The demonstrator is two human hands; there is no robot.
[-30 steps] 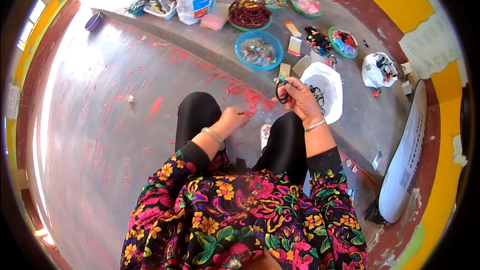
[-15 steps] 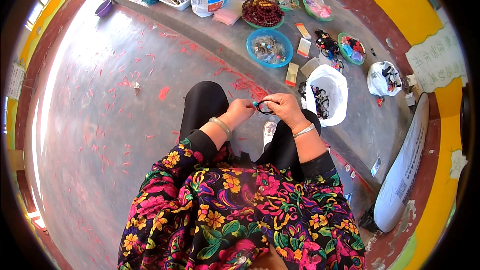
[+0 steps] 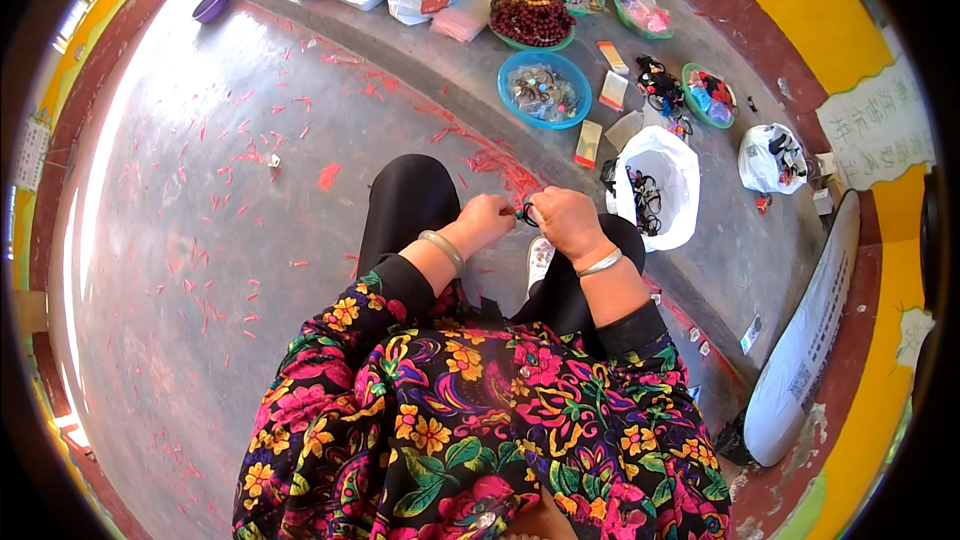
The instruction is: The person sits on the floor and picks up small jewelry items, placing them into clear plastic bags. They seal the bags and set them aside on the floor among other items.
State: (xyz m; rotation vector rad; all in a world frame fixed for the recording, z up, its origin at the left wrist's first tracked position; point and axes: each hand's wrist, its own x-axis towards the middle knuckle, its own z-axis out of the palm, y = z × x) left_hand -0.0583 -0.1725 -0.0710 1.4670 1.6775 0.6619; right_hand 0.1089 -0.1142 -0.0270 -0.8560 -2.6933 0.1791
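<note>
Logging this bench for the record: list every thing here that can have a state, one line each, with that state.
Left hand: closed, pinching the small dark ring.
Right hand: closed on the same ring.
Small dark ring: held between both hands, above the knees.
White bag: open, dark rings inside.
Blue bowl: uncovered, filled with small parts.
Green bowl of red beads: full.
Purple bowl: upright, contents not visible.

L hand (image 3: 487,220) & R hand (image 3: 562,221) — fingertips pinched together.

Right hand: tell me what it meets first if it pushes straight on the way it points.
The right hand points left, so probably the small dark ring pinched between both hands, then the left hand.
</note>
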